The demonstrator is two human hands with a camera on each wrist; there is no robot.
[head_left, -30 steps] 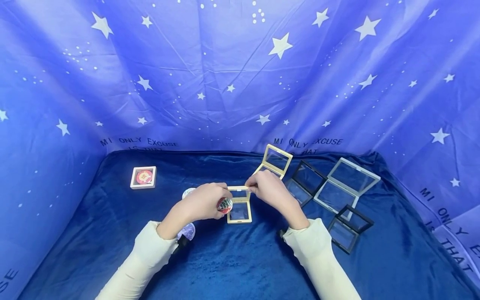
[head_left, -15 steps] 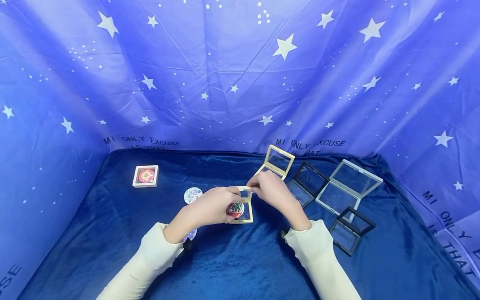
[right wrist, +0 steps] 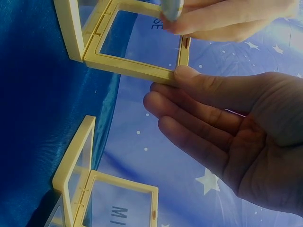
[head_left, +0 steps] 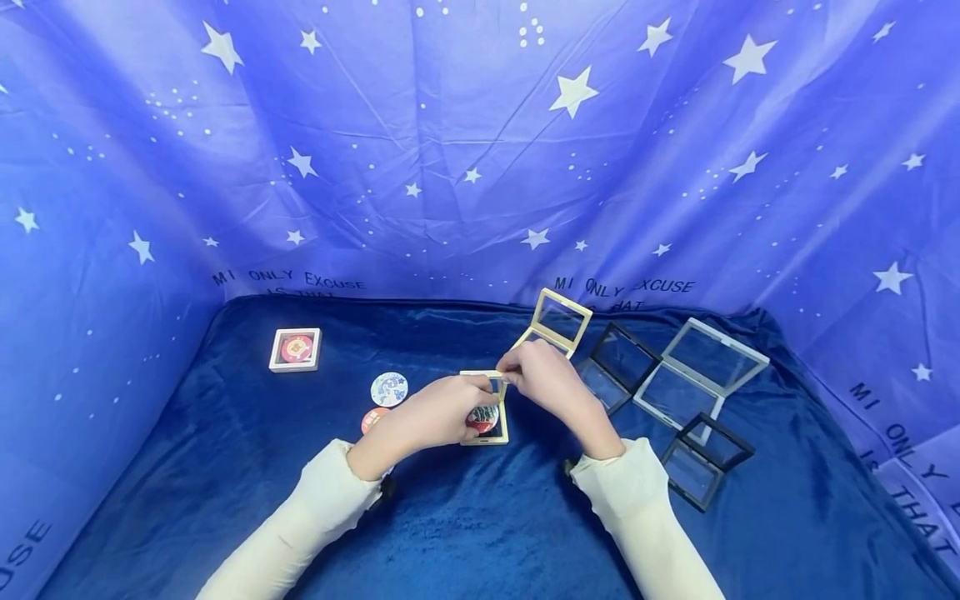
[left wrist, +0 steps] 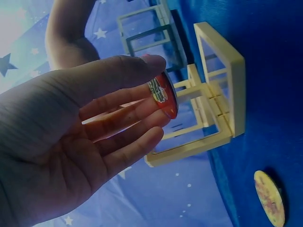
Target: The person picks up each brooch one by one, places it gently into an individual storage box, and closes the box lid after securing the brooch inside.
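In the head view, my left hand [head_left: 438,410] pinches a round button badge [head_left: 482,419], red with a dark green and white print. The left wrist view shows this badge [left wrist: 163,94] edge-on and tilted between thumb and fingers. It overlaps the lower half of a cream hinged display frame [head_left: 504,433], which stands unfolded with clear film panes. My right hand [head_left: 551,383] pinches a corner of that frame's raised half, thumb on the face as the right wrist view shows. Beside my left forearm lie a blue-and-white badge [head_left: 389,389] and an orange-red badge [head_left: 373,419], partly covered.
A second cream frame [head_left: 567,303] stands unfolded behind my right hand. Farther right are a black frame [head_left: 626,354], a larger pale grey frame [head_left: 712,357] and a smaller black frame [head_left: 693,475]. At far left, a white frame [head_left: 274,365] holds a red badge.
My left hand has moved right, bringing the badge from the cream frame's left edge to over its lower half. Badges behind the left forearm have come into view. The right hand keeps its grip.
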